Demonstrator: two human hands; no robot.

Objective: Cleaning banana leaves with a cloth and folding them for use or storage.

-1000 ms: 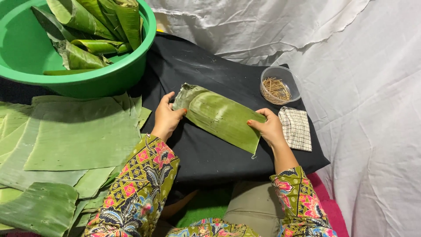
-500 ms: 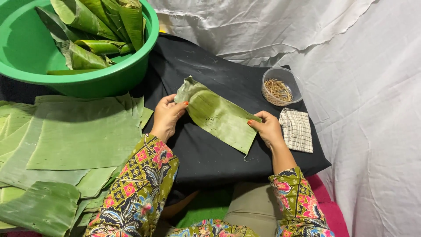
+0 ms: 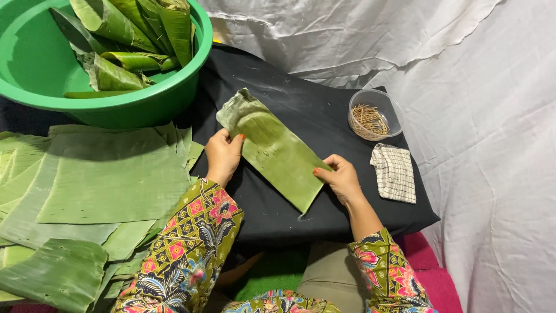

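No labels, signs or screens show; folded green leaf parcels (image 3: 124, 35) fill the green basin (image 3: 168, 101).

Green banana leaf (image 3: 272, 152) on black cloth (image 3: 324, 116); green basin (image 3: 145, 98); white-and-black checked cloth (image 3: 394, 173); floral batik sleeves (image 3: 185, 255); orange-red nails (image 3: 316, 171).

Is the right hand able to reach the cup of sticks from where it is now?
Probably yes. The right hand holds the folded leaf, and the cup of sticks stands just beyond it on the black cloth. Only the checked cloth lies nearby, to the side, not between them.
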